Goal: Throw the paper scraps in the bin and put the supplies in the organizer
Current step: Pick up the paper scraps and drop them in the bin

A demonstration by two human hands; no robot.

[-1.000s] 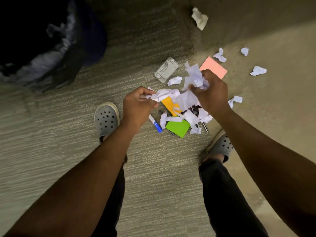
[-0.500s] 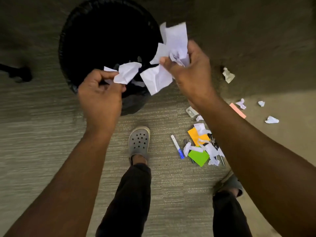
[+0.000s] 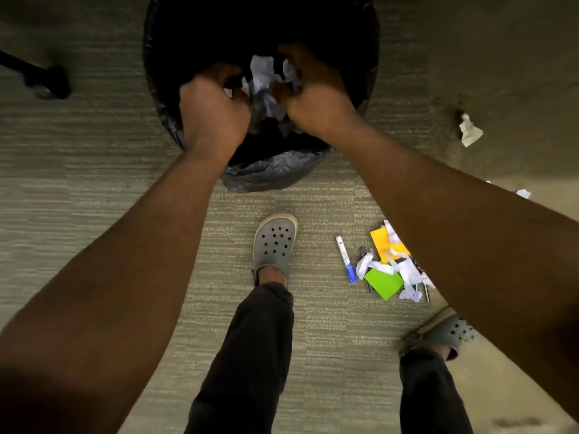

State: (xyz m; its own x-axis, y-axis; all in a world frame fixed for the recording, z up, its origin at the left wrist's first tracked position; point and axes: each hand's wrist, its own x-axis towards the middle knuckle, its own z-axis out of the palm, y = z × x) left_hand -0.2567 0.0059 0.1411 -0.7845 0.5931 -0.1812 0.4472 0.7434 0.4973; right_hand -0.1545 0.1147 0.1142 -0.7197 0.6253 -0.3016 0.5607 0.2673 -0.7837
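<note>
Directly over the open mouth of the black-lined bin [image 3: 266, 173], crumpled white paper scraps [image 3: 264, 78] are seen between the left hand [image 3: 213, 111] and right hand [image 3: 316, 101], both curled partly closed around them, so release drops them straight down.

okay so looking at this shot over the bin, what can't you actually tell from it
- Head view: whether the left hand and right hand still grip the paper scraps; motion blur and the dark bin hide it.
- How full the bin is: its inside is black.
- The floor pile: the right forearm covers part.
- The organizer: not in view.
</note>
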